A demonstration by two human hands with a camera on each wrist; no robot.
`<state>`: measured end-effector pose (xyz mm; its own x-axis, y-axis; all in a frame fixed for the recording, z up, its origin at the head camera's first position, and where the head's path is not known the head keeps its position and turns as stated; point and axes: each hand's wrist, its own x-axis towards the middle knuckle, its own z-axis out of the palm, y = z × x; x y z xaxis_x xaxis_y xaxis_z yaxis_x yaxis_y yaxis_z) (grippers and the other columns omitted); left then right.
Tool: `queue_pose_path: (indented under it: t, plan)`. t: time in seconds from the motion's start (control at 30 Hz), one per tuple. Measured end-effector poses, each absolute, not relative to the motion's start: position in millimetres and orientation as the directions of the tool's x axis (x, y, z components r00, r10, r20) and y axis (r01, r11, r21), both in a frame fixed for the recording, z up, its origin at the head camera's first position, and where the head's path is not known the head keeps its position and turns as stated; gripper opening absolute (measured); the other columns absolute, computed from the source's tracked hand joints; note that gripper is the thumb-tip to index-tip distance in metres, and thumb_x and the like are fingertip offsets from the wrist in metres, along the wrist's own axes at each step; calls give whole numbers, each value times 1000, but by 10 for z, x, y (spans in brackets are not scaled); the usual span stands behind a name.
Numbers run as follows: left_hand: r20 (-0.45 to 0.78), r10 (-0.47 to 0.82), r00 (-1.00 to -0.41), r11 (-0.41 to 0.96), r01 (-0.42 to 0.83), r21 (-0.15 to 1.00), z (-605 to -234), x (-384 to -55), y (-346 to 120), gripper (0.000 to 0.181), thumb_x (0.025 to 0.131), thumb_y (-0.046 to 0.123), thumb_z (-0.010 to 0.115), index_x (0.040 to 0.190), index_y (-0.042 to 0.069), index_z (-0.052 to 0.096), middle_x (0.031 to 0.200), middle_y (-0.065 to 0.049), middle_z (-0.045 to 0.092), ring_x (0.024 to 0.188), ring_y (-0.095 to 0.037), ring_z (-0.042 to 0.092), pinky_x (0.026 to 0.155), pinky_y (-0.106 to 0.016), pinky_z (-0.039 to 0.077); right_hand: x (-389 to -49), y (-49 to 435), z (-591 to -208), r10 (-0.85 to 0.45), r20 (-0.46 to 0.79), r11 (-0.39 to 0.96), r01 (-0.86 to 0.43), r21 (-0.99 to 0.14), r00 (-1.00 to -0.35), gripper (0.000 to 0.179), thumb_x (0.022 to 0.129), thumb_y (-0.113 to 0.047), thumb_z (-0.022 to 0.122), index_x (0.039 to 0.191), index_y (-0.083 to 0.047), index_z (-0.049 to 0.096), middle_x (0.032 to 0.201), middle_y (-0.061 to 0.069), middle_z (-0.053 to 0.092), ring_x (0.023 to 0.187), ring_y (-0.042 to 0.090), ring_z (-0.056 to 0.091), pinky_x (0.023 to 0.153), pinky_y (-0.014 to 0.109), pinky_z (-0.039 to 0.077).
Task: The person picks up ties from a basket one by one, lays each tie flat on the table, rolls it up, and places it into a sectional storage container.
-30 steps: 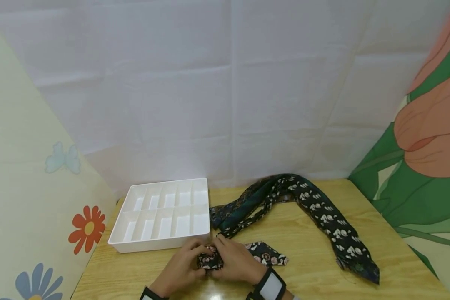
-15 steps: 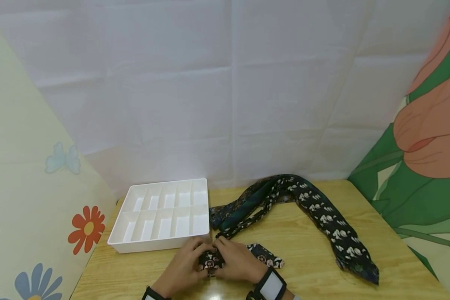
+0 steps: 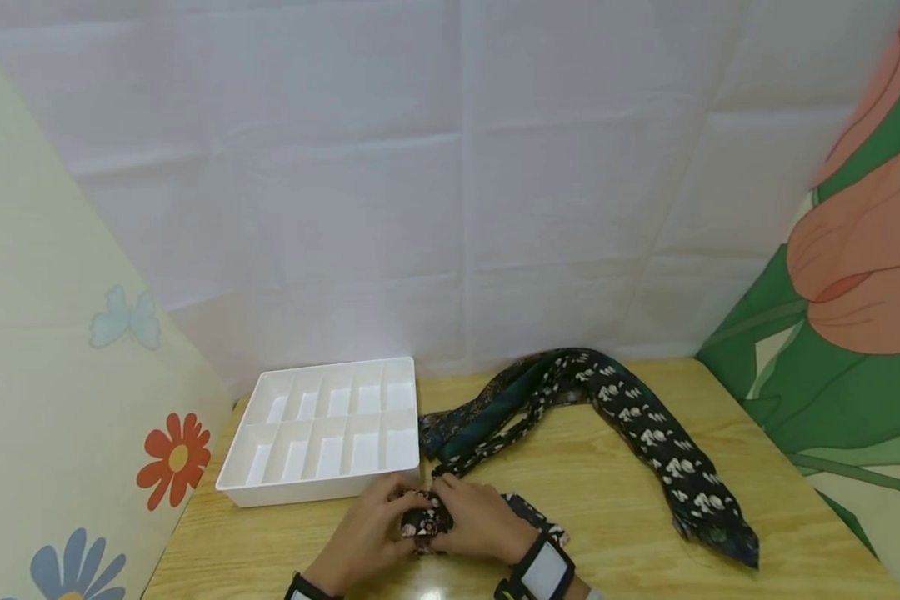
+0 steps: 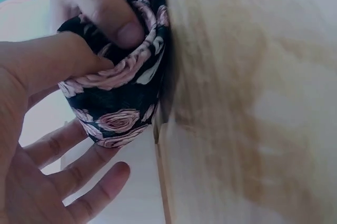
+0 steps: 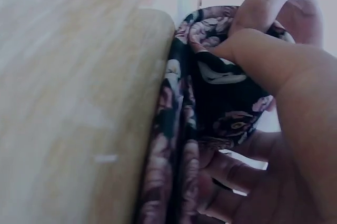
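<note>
A dark necktie with pink roses [image 3: 423, 525] is partly rolled up near the table's front, between both hands. My left hand [image 3: 366, 533] pinches the roll from the left, its thumb tucked into the top of the coil [image 4: 118, 121] in the left wrist view. From the other side my right hand [image 3: 482, 523] grips the same roll, its thumb also inside the coil [image 5: 226, 113] in the right wrist view. The unrolled length of the tie runs out to the right along the table, partly hidden by the right hand.
A white divided tray [image 3: 322, 482] stands just beyond the left hand. More dark patterned neckties [image 3: 656, 437] lie in an arc behind and to the right on the wooden table [image 3: 600, 492]. A white sheet [image 3: 345, 208] hangs at the back.
The tie's loose end to the right has drawn in toward the hands, with less of it showing. Both hands stay on the roll, shifted very slightly right.
</note>
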<state>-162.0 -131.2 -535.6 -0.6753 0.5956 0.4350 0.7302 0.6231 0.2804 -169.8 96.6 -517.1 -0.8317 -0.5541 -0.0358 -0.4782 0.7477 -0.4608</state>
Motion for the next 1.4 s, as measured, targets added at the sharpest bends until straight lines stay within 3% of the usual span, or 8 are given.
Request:
queue_pose_path:
  t: [0.13,0.33,0.53,0.73,0.83,1.1,1.27,1.4]
  plan:
    - [430,594,-680,619,728,296,-5328,-1615,-1312,46,71,23,94,114,32,80,125,6,66,117,-15,60,98,-42,56,-1696,972,-5167,-581,-8,723,-511,-465,-814,59,86,-63,80,129,-27,61,114,-10,59,83,2,60,67,29,52]
    - [387,607,-694,601,720,349,-5311,-1598,-1315,53,77,20,93,125,27,74,123,5,64,111,-13,60,91,-36,58,-1703,989,-5160,-580,-4,725,-514,-457,-815,57,81,-52,88,126,-28,62,111,-13,61,83,1,59,68,28,52]
    - [371,599,-710,599,704,381,-5322,-1600,-1313,45,76,20,92,116,30,76,119,8,63,109,-10,58,90,-33,57,-1708,1006,-5189,-605,17,677,-525,-515,-796,53,87,-57,82,126,-30,58,110,-14,58,81,-2,56,68,24,51]
    - [351,601,-718,557,691,460,-5312,-1591,-1295,51,80,16,90,127,23,71,126,5,60,112,-10,58,92,-32,58,-1705,1017,-5203,-590,14,695,-517,-500,-807,51,83,-46,86,123,-28,60,106,-15,59,84,-1,56,72,24,50]
    - [358,609,-708,515,696,500,-5325,-1592,-1287,48,80,11,89,124,22,72,125,5,59,109,-7,56,87,-27,56,-1707,1021,-5213,-600,38,683,-536,-496,-799,53,83,-50,86,123,-28,60,106,-15,59,85,-2,56,73,23,51]
    - [353,618,-703,519,701,489,-5322,-1599,-1272,54,79,13,90,128,26,70,127,6,60,114,-9,58,92,-31,57,-1713,1047,-5201,-621,43,677,-564,-474,-782,49,82,-37,89,118,-28,57,105,-15,55,86,-2,51,72,21,47]
    - [366,612,-701,545,709,447,-5309,-1581,-1262,47,77,15,91,120,25,73,118,8,60,103,-5,55,85,-26,53,-1698,1047,-5206,-625,73,661,-576,-481,-777,50,83,-45,89,118,-27,58,105,-14,55,87,-2,50,74,20,48]
    - [384,608,-695,561,718,412,-5310,-1578,-1251,48,79,20,91,123,28,74,121,7,62,107,-8,57,87,-29,55,-1686,1053,-5199,-625,95,651,-584,-485,-775,51,84,-46,88,121,-25,59,106,-13,56,88,-1,50,75,20,48]
